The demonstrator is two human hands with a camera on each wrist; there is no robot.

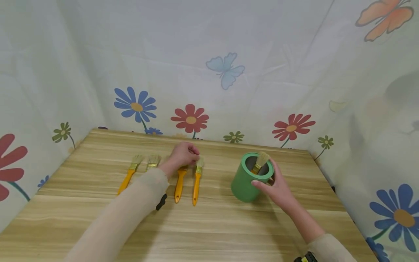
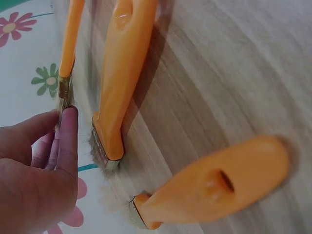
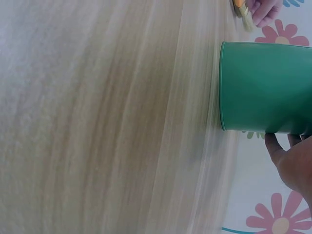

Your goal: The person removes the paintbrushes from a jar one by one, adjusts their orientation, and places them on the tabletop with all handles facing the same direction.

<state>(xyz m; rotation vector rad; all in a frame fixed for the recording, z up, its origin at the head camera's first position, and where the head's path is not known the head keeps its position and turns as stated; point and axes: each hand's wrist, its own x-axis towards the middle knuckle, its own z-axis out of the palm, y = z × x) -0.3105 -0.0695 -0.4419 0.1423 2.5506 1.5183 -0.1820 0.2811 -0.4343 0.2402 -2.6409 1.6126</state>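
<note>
My left hand (image 1: 184, 155) pinches the bristle end of the rightmost paintbrush (image 1: 196, 187) in the row. In the left wrist view, thumb and fingertips meet at the bristles of that orange-handled paintbrush (image 2: 69, 44). Just left of it lies a wider paintbrush (image 1: 179, 185), its bristles hidden behind the hand. My right hand (image 1: 278, 187) grips the green can (image 1: 245, 185) from its right side, thumb toward the front. Inside the upright can a paintbrush (image 1: 262, 160) leans with its bristles up. The right wrist view shows fingers against the green can (image 3: 268, 87).
Farther left lie a paintbrush (image 1: 127, 180) and another paintbrush (image 1: 153, 161), partly covered by the left forearm. Everything stands on a wood-grain table (image 1: 209, 233). A white curtain (image 1: 183, 47) printed with flowers and butterflies hangs behind and at both sides.
</note>
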